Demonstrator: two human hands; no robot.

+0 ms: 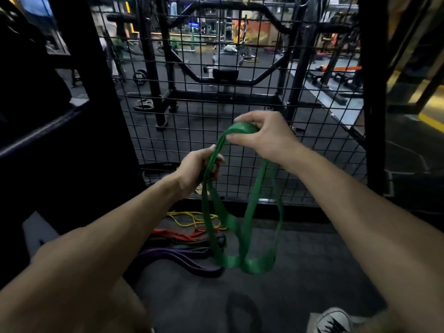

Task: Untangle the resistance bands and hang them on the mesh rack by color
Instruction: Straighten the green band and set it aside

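The mesh rack (240, 97) stands upright directly ahead of the person, a black wire grid framed by dark posts, its lower edge meeting the dark rubber floor (300, 284). Gym frames and weight plates show through the grid, beyond it. At the foot of the rack, toward its left corner, a heap of bands lies on the floor — thin yellow bands (189, 218) nearest the mesh, red bands (177, 235) just in front of them, and a wide purple band (173, 259) closest to the person. A small black piece lies among them; what it is cannot be told. A grey shoe (334, 320) shows at the bottom right edge of the floor.

The green band (242, 236) is off the floor, held in front of the mesh between both hands, its loops hanging down and crossing in front of the heap. The right hand (259, 138) is the higher one — fingers curled over the top fold, thumb pinching beneath. The left hand (197, 169) sits lower and to the left, fist closed round the strands that run through it.
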